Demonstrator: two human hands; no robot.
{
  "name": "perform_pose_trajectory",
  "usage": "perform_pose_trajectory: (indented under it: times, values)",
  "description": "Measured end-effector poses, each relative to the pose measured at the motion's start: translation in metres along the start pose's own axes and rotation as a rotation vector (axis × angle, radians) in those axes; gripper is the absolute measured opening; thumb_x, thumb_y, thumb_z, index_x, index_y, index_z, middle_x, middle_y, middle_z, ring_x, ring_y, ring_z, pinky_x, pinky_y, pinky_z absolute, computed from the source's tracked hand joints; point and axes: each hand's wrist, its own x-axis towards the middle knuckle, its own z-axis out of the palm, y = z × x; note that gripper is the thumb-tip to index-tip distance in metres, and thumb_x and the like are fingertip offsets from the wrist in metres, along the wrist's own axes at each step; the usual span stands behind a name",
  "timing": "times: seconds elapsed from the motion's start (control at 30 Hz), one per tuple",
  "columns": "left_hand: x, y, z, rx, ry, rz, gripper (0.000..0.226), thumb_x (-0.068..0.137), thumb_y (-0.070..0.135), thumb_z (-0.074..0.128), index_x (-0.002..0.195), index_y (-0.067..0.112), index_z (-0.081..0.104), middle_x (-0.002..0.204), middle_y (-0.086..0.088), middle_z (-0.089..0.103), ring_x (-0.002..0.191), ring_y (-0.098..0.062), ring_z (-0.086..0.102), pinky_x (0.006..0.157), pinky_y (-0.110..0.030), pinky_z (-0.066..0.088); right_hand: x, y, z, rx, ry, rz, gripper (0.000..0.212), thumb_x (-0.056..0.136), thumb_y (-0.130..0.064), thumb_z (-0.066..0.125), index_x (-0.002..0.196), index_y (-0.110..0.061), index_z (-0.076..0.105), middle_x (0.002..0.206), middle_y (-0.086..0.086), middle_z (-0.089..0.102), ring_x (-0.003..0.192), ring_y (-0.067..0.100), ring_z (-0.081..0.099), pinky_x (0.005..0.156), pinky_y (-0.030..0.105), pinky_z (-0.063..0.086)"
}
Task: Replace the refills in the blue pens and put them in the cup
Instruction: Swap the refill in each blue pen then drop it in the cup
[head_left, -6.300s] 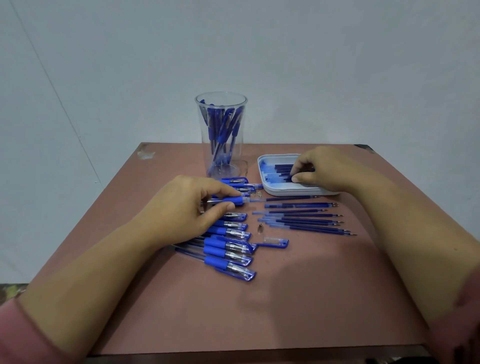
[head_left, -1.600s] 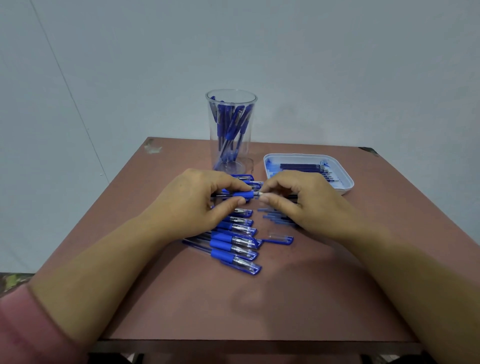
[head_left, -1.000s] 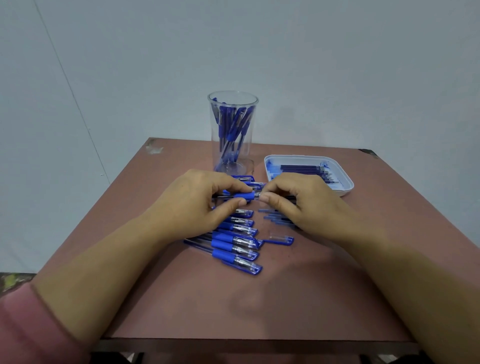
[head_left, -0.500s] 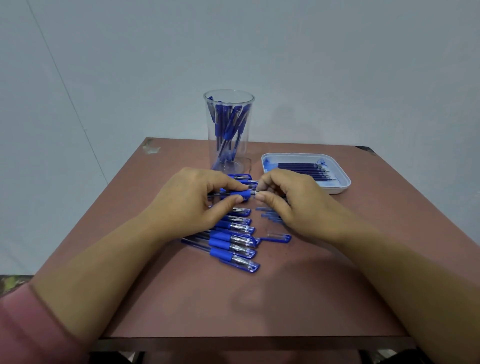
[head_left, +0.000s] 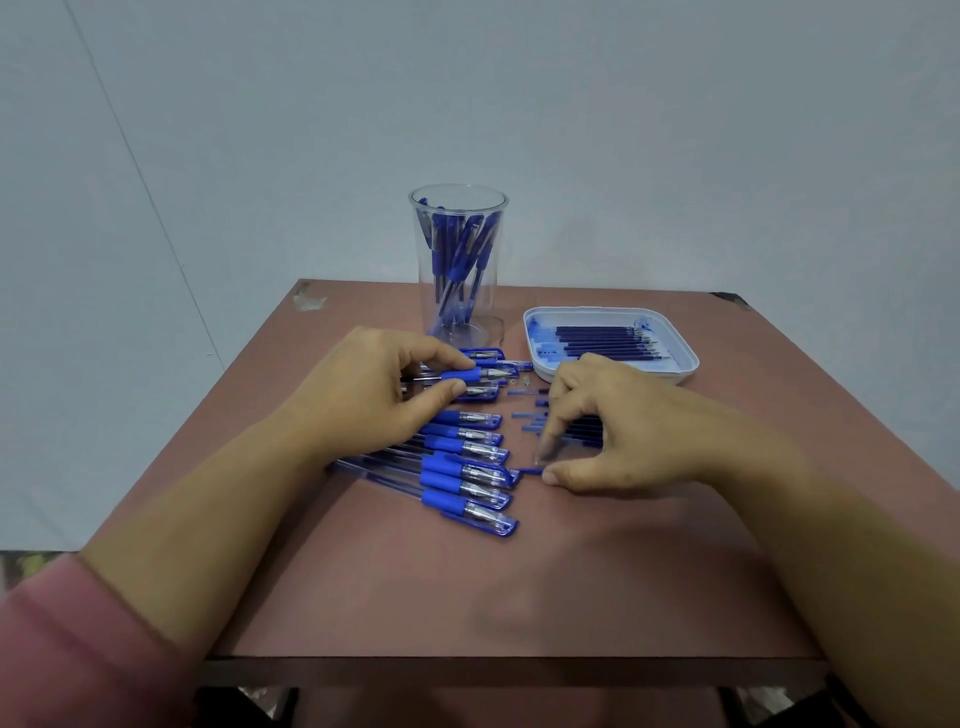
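Now the right hand (head_left: 623, 431) drops from the pen (head_left: 470, 375) the left hand (head_left: 363, 395) grips — pinching a loose cap (head_left: 527, 471) mid-table (head_left: 571, 571), capping likely next.

I'm seeing the clear cup (head_left: 485, 312) standing upright at upper centre, blue pens (head_left: 460, 249) leaning inside. More pens are lying side by side at centre, tips pointing right. My left hand (head_left: 363, 400) is pinching one pen (head_left: 478, 375) above them, my right hand (head_left: 623, 431) pinching a loose cap (head_left: 527, 471) beside them. Dark refills (head_left: 605, 343) are lying parallel in the tray (head_left: 680, 369), centre right.
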Motion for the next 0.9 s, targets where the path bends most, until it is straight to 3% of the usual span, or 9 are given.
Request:
perform_pose_trajectory:
  times: [0.17, 0.3, 0.43, 0.63, 0.73, 0.9]
  values:
    - [0.0, 0.0, 0.001, -0.023, 0.004, 0.0, 0.02, 0.086, 0.036, 0.071, 0.105, 0.038, 0.072, 0.08, 0.011, 0.073, 0.065, -0.014, 0.065, 0.066, -0.039, 0.055, 0.002, 0.002, -0.001, 0.054, 0.043, 0.059, 0.01, 0.077, -0.034, 0.076, 0.082, -0.033, 0.067, 0.088, -0.017, 0.061, 0.089, -0.002, 0.054, 0.075, 0.012, 0.042]
    - [0.0, -0.002, 0.003, -0.043, -0.022, 0.025, 0.025, 0.083, 0.052, 0.062, 0.105, 0.042, 0.069, 0.079, 0.005, 0.073, 0.063, -0.016, 0.065, 0.062, -0.038, 0.054, 0.003, 0.006, -0.004, 0.206, 0.192, 0.096, 0.011, 0.082, -0.026, 0.074, 0.084, -0.032, 0.065, 0.078, -0.012, 0.065, 0.074, 0.004, 0.058, 0.067, 0.014, 0.047]
    - [0.0, 0.001, 0.005, -0.049, -0.035, 0.056, 0.026, 0.082, 0.051, 0.061, 0.104, 0.039, 0.071, 0.081, 0.006, 0.073, 0.066, -0.015, 0.067, 0.063, -0.038, 0.054, 0.009, 0.009, 0.0, 0.156, 0.318, 0.038, 0.012, 0.085, -0.031, 0.07, 0.089, -0.036, 0.06, 0.088, -0.02, 0.062, 0.085, 0.0, 0.056, 0.073, 0.011, 0.043]
    - [-0.001, 0.01, 0.007, -0.08, -0.008, 0.102, 0.022, 0.085, 0.045, 0.064, 0.103, 0.035, 0.073, 0.085, 0.016, 0.072, 0.066, -0.014, 0.067, 0.062, -0.037, 0.054, 0.016, 0.001, 0.013, 0.221, 0.361, 0.005, 0.011, 0.084, -0.031, 0.072, 0.093, -0.031, 0.066, 0.091, -0.017, 0.063, 0.09, 0.003, 0.059, 0.08, 0.018, 0.047]
    - [-0.003, 0.014, 0.009, -0.085, 0.02, 0.108, 0.019, 0.085, 0.036, 0.068, 0.102, 0.033, 0.074, 0.077, 0.014, 0.071, 0.059, -0.015, 0.064, 0.057, -0.033, 0.05, 0.019, -0.001, 0.02, 0.263, 0.423, -0.006, 0.01, 0.084, -0.028, 0.073, 0.093, -0.029, 0.068, 0.09, -0.015, 0.066, 0.089, 0.004, 0.061, 0.08, 0.021, 0.048]
    - [-0.005, 0.019, 0.012, -0.042, 0.031, 0.094, 0.017, 0.085, 0.03, 0.068, 0.101, 0.028, 0.075, 0.063, 0.016, 0.063, 0.051, -0.011, 0.053, 0.049, -0.02, 0.041, 0.02, 0.001, 0.03, 0.199, 0.534, -0.077, 0.011, 0.084, -0.022, 0.073, 0.094, -0.02, 0.071, 0.085, -0.017, 0.064, 0.085, 0.004, 0.059, 0.074, 0.013, 0.045]
